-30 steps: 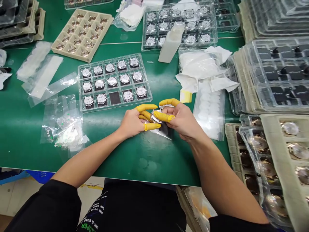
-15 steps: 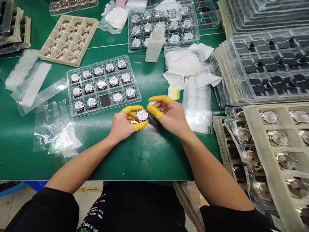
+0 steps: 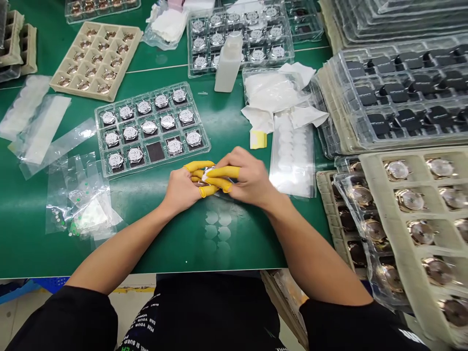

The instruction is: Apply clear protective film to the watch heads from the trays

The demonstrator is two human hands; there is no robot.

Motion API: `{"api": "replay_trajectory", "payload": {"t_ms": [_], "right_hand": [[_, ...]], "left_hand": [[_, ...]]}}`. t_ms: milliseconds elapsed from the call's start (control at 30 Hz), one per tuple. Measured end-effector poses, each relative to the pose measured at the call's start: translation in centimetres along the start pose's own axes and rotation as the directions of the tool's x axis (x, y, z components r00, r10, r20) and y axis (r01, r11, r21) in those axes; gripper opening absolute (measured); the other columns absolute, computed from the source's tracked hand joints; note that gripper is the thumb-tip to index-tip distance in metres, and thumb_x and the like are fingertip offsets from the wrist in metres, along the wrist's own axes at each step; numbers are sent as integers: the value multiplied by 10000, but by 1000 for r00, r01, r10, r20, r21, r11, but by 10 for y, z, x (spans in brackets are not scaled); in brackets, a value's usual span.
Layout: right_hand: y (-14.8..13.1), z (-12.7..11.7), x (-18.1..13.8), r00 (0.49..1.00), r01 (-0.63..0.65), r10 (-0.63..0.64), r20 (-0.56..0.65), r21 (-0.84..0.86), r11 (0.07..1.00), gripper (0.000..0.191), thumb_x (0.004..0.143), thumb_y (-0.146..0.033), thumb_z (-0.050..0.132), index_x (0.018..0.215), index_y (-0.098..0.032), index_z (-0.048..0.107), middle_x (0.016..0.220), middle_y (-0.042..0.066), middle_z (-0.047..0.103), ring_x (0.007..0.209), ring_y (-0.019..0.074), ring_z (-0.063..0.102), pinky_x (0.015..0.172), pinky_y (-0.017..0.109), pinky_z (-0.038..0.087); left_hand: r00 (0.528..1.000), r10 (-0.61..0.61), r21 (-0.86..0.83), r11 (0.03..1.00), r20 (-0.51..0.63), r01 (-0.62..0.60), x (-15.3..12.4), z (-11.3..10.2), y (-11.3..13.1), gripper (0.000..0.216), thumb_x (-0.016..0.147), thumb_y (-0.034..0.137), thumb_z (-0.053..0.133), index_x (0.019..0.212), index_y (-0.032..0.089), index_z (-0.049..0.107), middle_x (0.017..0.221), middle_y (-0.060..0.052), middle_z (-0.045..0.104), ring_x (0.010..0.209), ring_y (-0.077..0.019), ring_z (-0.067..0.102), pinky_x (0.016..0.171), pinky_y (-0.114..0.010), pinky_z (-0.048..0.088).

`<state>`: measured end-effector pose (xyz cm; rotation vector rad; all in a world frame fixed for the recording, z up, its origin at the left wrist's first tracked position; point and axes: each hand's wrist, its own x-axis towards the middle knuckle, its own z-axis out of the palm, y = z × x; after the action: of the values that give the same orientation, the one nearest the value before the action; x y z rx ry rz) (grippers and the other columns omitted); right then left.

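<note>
Watch (image 3: 207, 170): likely slick, stiff; hold its edge.
Left hand (image 3: 180, 188): clamped on it, nine o'clock.
Right hand (image 3: 251, 179): fingers against it, three o'clock; grip unclear.

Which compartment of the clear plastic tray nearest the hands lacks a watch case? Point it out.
The middle compartment of its near row: only a black liner shows; the other fourteen each hold a round silver watch case.

- The right hand (image 3: 250, 181), just right of the watch (image 3: 208, 171) half a second earlier, had come in against it.
- Its yellow-covered fingers (image 3: 225, 172) hid much of the watch's back, exposed before.
</note>
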<state>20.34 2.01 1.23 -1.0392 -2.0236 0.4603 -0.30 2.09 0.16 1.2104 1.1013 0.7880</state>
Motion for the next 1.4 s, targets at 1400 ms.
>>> {"api": "replay_trajectory", "payload": {"t_ms": [1400], "right_hand": [[0,-32,-5,915,-380,374,149,13,925,224,922,-332,735,1135,-287,792,925,40,775,926,248,647,931,450,451]], "left_hand": [[932,361,192,917,-32,-349,-5,-2,-11,518,714,322,898,1203,199,777,1028,-41,843,896,-195,818,910,-334,699]]}}
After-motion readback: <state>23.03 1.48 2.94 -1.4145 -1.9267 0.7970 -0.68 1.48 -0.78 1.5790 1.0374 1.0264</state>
